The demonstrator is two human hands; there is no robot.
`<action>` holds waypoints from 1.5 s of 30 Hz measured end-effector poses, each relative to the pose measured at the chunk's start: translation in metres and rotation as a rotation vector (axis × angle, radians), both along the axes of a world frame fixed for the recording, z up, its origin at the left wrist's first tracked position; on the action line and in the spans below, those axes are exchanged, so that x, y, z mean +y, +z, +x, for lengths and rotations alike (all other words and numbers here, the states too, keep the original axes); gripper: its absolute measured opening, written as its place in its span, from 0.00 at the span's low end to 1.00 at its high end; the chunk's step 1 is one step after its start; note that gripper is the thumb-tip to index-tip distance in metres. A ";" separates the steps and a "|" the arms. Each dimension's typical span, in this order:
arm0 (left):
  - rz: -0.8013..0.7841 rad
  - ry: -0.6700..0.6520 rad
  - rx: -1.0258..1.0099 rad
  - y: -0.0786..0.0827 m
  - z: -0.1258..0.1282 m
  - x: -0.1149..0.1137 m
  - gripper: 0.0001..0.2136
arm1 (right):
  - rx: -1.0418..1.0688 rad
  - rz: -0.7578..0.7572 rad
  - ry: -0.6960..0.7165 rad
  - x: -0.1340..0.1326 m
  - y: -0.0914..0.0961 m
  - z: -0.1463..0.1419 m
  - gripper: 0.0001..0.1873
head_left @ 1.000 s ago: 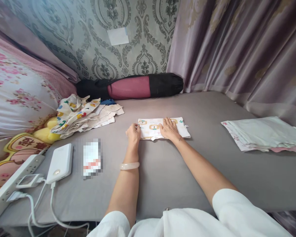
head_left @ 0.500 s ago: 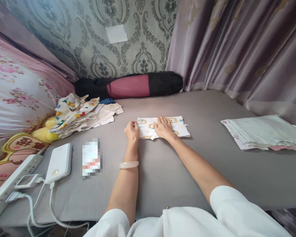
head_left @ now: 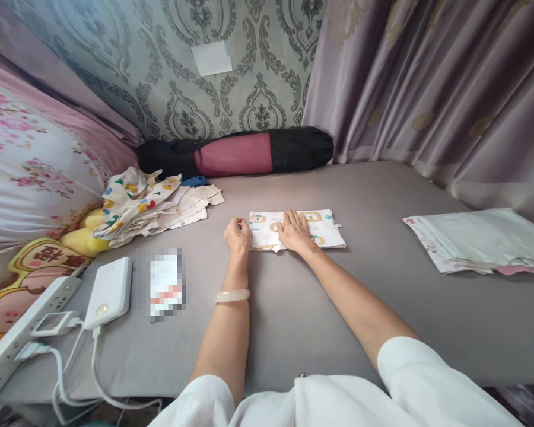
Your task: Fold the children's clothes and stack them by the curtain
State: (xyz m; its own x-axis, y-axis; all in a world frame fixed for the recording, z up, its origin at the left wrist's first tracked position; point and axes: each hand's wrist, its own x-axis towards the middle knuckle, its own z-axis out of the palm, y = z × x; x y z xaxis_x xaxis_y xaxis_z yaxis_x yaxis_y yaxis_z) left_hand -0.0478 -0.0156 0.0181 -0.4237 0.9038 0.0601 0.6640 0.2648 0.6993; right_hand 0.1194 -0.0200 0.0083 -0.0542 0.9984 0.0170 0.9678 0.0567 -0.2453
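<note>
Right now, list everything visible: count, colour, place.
Folded cloth: 1, white and tan, centre
Cloth pile: 1, mostly cream, back left
Cloth stack: 1, pale green top, right
Roll: 1, black and maroon, back
Sheeted surface: 1, grey, underneath
Power bank: 1, white, left
Power strip: 1, white, left
Cables: several, white, left
Blurred item: 1, whitish, left
Pig cushion: 1, yellow and pink, left
Floral fabric: 1, white and pink, left
Wall: 1, grey, back
Paper: 1, white, wall
Curtains: 2+, mauve, both sides
Bangle: 1, cream, left forearm
Left hand: 1, bare, by folded cloth's left edge
Right hand: 1, bare, flat on folded cloth
</note>
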 end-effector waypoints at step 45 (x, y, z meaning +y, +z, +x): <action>0.117 0.072 0.096 0.002 -0.003 0.001 0.16 | 0.065 0.017 0.204 0.003 0.009 -0.074 0.32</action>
State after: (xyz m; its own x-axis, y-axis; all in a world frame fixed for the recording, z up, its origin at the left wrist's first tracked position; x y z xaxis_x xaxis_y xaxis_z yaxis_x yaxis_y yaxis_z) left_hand -0.0504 -0.0143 0.0203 -0.4742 0.8560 0.2060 0.7113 0.2346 0.6626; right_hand 0.0450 -0.0172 0.0174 -0.2539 0.9662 0.0438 0.9178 0.2549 -0.3043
